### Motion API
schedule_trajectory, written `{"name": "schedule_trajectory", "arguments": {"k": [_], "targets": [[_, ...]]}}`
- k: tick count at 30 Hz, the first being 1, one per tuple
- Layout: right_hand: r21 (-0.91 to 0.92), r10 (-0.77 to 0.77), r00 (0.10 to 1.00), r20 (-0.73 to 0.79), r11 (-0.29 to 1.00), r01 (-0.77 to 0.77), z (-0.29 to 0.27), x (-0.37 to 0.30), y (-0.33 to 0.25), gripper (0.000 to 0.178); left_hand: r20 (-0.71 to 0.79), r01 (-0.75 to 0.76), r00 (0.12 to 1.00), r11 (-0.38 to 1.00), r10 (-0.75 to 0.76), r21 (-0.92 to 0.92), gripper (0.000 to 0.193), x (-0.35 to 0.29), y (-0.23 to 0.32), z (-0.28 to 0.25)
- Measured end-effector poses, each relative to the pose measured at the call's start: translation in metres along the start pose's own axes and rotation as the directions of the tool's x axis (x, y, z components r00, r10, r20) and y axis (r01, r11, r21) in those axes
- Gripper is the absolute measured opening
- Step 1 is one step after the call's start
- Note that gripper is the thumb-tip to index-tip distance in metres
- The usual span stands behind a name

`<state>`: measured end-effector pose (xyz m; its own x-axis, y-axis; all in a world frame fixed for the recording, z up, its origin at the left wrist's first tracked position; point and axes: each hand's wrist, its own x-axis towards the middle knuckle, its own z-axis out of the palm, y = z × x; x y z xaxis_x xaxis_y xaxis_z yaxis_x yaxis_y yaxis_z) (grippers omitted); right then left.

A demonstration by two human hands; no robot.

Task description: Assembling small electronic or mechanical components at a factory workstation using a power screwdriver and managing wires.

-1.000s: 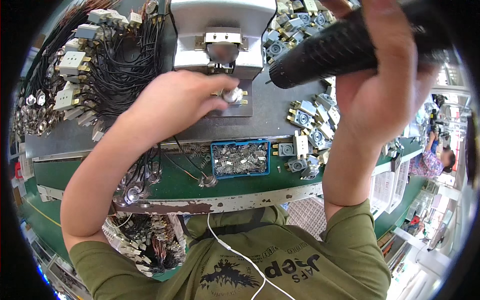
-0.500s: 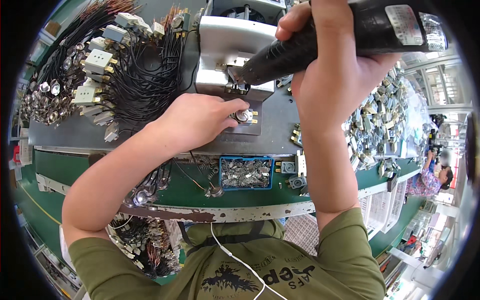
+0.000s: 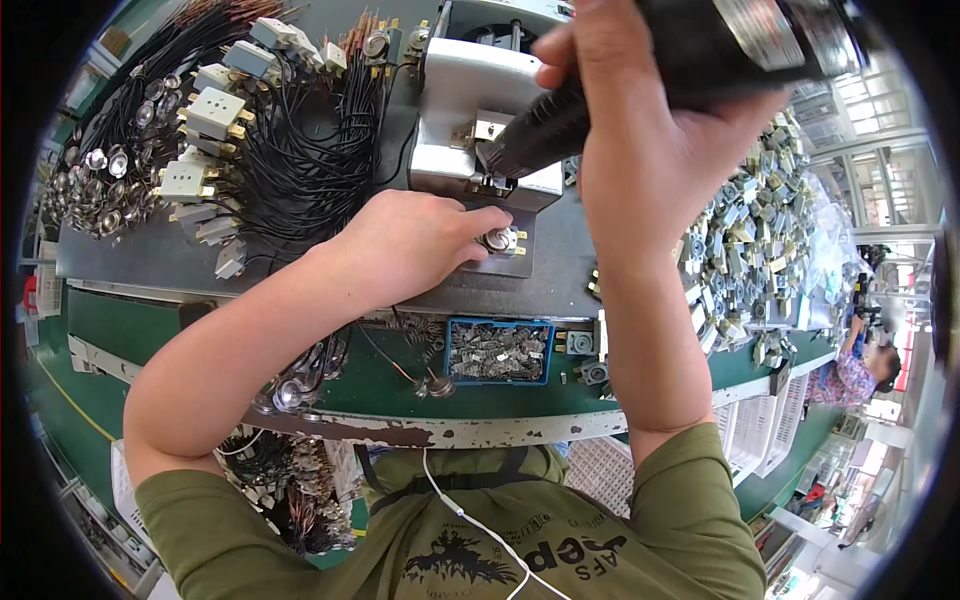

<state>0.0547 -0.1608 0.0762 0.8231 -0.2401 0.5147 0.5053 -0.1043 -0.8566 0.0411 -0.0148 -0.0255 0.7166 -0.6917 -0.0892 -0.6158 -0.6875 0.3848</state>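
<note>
My right hand [image 3: 650,170] is wrapped round a thick black power tool [image 3: 545,130] that looks like an electric screwdriver. The tool slants down to the left, and its narrow end meets the front of a silver metal fixture [image 3: 480,85]. A small white-and-metal piece [image 3: 489,130] sits in the fixture beside that end; the exact contact is hidden. Below the fixture, my left hand [image 3: 405,245] has thumb and forefinger closed on a small thermostat-like part [image 3: 499,240] with a round metal face and brass tabs. This part lies on a flat metal plate [image 3: 515,268].
Bundled black wires [image 3: 310,170] with pale blocks lie left of the fixture, near shiny metal cups [image 3: 118,162]. A blue tray [image 3: 549,350] of small metal pieces stands near the front edge. Loose switch bodies [image 3: 745,230] are heaped at right. Another person [image 3: 860,370] is far right.
The bench scene has shifted slightly right in the picture. The black tool and my right hand have moved a little left and up, while my left fingers stay on the part.
</note>
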Motion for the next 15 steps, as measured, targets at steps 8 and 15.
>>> {"name": "schedule_trajectory", "arguments": {"k": [8, 15], "targets": [[0.329, -0.056, 0.98, 0.189, 0.944, -0.009, 0.017, -0.002, 0.008, 0.052, -0.12, -0.089, 0.988, 0.994, 0.096, 0.063, 0.041, -0.002, -0.013, 0.012], [0.108, 0.089, 0.722, 0.686, 0.969, -0.223, -0.031, 0.047, -0.011, 0.04, -0.102, -0.075, 0.992, 0.997, 0.078, 0.033, 0.04, 0.003, -0.004, 0.0]]}}
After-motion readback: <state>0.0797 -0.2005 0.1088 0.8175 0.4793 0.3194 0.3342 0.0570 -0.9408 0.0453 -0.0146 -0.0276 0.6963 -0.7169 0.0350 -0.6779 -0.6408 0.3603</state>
